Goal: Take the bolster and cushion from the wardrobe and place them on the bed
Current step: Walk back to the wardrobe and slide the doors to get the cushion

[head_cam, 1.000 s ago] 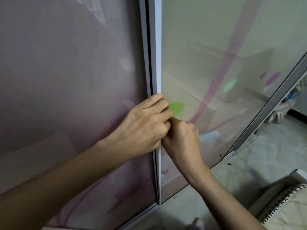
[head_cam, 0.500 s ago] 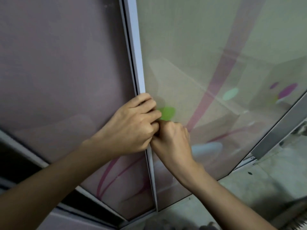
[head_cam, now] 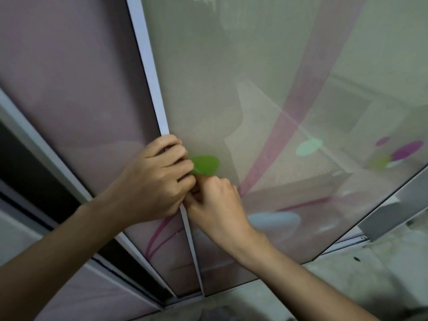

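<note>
**Both hands on the wardrobe door's edge**

Head view: The landmark is the pale metal door frame strip [head_cam: 150,72] that runs from the top of the picture down to the floor between two sliding wardrobe panels. The left hand [head_cam: 152,181] is curled over this strip, its fingers [head_cam: 176,156] hooked round the edge, so its grip is pressed together on the strip. Just right of the strip and touching the left hand, the right hand [head_cam: 217,205] is bunched against the same edge; its grip is pressed together, though what it pinches is hidden. Left of the strip lies the mauve door panel [head_cam: 76,77]; right of it the greenish glossy door panel [head_cam: 266,66], with a green oval mark [head_cam: 206,164] beside the left fingertips. Far left of the strip a dark gap [head_cam: 27,163] shows. Below the strip is the grey floor [head_cam: 382,274]. Neither bolster nor cushion can be seen.
</note>
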A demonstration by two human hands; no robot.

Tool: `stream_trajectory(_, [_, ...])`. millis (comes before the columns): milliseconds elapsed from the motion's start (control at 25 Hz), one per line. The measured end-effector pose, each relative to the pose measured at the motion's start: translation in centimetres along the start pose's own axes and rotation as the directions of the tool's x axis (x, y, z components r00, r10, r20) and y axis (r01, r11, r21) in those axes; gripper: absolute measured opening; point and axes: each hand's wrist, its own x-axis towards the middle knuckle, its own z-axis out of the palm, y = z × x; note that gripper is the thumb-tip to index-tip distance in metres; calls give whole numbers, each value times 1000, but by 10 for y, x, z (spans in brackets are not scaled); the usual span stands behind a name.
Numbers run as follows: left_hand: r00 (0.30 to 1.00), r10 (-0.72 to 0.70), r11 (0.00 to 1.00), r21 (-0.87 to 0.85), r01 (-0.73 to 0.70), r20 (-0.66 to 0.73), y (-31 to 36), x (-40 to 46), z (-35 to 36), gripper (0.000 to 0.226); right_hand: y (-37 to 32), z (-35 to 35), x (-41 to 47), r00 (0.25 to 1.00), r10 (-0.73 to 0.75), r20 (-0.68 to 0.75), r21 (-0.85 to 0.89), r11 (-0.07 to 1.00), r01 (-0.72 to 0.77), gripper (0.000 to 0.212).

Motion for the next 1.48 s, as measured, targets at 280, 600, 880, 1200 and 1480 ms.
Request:
stream_trajectory(280, [970, -213, 956, -177, 232, 119, 28, 26, -22, 24, 46, -60, -8, 932, -7, 363, 673, 693, -257, 14])
stream_trajectory(600, [693, -68, -362, -665, 654, 718, 72, 107, 36, 48, 162, -167, -54, 916, 136, 377, 869, 290, -400, 41])
stream_trajectory(880, [651, 138, -649, -428, 629, 747, 127, 239, 105, 59, 287, -259, -91, 894, 298, 335, 922, 91, -376, 56])
stream_trajectory(1200, [618, 122, -700, -374, 608, 777, 214, 381, 143, 43, 396, -344, -132, 820, 521, 239, 953, 34, -300, 52])
stream_trajectory(1480, [631, 231, -681, -340, 648, 741, 260, 480, 185, 39, 463, -392, -151, 712, 683, 160, 976, -1, -218, 54])
